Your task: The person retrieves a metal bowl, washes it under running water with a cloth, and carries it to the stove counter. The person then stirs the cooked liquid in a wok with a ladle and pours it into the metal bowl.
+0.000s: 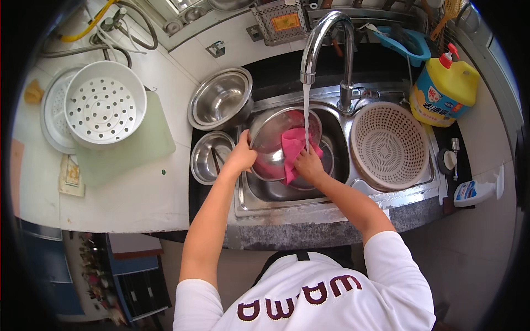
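My left hand [243, 154] grips the left rim of a stainless steel bowl [265, 136], which is tilted over the sink basin [342, 145]. Bunched in my right hand [308, 165] is a pink cloth [293, 145], pressed against the bowl's right side. Water runs from the chrome faucet [350, 53] onto the cloth and the fingers of my right hand. Another round metal vessel [328, 163] lies lower in the basin, partly hidden by the bowl and my right hand.
Nested steel bowls [223, 99] and a smaller bowl [203, 161] with dark utensils stand left of the sink. At right are a plastic colander [389, 145], a yellow detergent jug [449, 87] and a spray bottle [476, 192]. A white steamer basket [105, 103] rests on a green board [153, 140].
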`<state>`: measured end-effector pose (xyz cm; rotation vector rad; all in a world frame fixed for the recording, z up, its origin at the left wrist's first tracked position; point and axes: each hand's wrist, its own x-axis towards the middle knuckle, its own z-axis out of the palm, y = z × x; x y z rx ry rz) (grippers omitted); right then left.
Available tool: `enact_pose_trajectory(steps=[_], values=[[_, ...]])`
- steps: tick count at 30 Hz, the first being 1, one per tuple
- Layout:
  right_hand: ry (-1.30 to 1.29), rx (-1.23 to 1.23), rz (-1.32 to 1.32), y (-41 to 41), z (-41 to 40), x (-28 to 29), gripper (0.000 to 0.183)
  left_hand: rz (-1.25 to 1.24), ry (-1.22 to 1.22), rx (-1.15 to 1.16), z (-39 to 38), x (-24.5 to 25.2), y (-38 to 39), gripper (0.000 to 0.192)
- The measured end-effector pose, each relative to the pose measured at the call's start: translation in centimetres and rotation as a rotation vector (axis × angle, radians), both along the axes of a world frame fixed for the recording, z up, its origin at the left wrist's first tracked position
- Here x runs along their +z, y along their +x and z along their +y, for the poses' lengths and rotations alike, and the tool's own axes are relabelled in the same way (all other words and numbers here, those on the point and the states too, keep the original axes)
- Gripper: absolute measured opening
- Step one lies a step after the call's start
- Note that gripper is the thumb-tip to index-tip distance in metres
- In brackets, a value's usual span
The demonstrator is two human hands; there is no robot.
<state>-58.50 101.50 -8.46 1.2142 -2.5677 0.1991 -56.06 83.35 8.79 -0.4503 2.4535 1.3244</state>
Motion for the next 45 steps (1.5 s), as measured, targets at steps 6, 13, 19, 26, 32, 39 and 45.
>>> enact_pose_trajectory(steps=[6,13,19,26,32,39,45], values=[[-0.430,0.106,-0.534,2.6,-4.6,-0.2,0.037,0.025,0.046,0.238,2.7,-3.1,0.6,0.078],[0.089,0.112,-0.150,1.6,1.0,1.0,0.019,-0.231,-0.192,-0.052,-0.5,2.7,-2.3,0.063],[-0.263,0.016,-0.222,4.1,-4.2,3.4,0.022,0.416,0.023,0.250,-0.2,-9.2,1.9,0.065],[0.086,0.179,-0.088,1.1,2.5,0.1,0.018,-0.014,-0.084,-0.052,-0.2,0.3,0.4,0.068],[-0.040,0.075,-0.109,3.0,0.2,2.1,0.017,-0.054,0.346,0.381,0.7,-4.9,2.3,0.068],[-0.155,0.216,-0.261,2.6,2.1,0.4,0.023,-0.042,0.379,0.245,0.9,-4.4,2.5,0.074],[0.123,0.163,-0.200,-2.2,7.0,3.6,0.016,-0.006,0.126,0.252,-1.0,-7.8,3.3,0.072]])
